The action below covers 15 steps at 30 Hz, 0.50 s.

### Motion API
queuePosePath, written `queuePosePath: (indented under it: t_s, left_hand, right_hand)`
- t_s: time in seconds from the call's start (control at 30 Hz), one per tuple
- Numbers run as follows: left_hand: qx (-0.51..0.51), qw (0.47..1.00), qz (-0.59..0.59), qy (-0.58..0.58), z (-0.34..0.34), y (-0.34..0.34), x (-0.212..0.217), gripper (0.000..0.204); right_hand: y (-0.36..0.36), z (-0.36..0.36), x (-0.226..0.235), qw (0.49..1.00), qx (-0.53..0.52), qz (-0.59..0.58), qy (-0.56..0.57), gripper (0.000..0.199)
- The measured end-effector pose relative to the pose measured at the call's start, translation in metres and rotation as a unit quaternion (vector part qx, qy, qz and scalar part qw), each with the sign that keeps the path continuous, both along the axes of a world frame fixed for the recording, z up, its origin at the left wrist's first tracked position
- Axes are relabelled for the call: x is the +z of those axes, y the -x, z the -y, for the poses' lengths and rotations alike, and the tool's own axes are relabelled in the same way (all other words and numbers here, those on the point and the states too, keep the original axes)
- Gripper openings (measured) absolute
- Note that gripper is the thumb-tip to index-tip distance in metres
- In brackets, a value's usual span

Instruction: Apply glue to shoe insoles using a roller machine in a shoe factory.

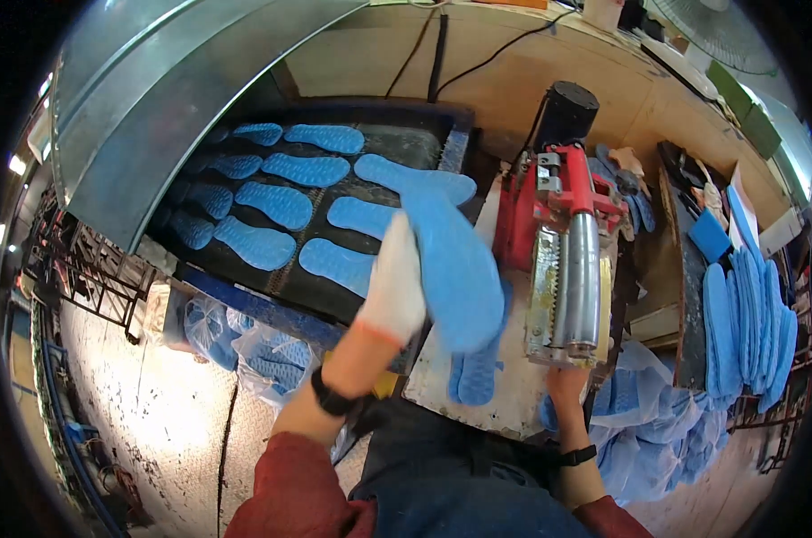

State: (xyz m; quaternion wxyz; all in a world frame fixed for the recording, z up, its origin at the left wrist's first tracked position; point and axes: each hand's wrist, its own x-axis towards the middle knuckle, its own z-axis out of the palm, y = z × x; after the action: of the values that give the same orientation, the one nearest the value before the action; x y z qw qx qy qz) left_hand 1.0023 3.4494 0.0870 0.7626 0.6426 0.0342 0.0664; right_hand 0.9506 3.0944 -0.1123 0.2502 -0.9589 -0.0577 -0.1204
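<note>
My left hand [395, 282], in a white glove blurred by motion, grips a large blue insole [455, 269]. This insole hangs tilted between the black conveyor belt [384, 143] and the red roller machine [522, 215], and overlaps another blue insole [379, 169] on the belt. Below the held one, a small stack of blue insoles [474, 377] lies on the pale worktop [518, 408]. At the near end of the machine's metal rollers [583, 287] is my right hand [565, 386]; its fingers are hidden under the machine.
Rows of blue insoles [276, 204] lie on the belt, partly under a sheet-metal hood [182, 99]. On the right, a shelf holds upright blue insoles [747, 323]. Plastic bags of insoles [657, 439] sit below it, with more bags [276, 359] under the belt.
</note>
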Motion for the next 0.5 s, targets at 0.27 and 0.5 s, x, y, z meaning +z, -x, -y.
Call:
queuePosePath:
  t_s: [0.27,0.5]
  left_hand:
    - [0.195,0.969,-0.074,0.129,-0.043,-0.237,-0.021,0.048]
    - [0.192,0.920,-0.201,0.275,-0.022,-0.254,0.008,0.051]
  right_hand:
    - [0.004,0.008,-0.019,0.996,-0.030,0.024,-0.078,0.054]
    - [0.011,0.023,-0.029,0.997,0.014,0.071,-0.024,0.044]
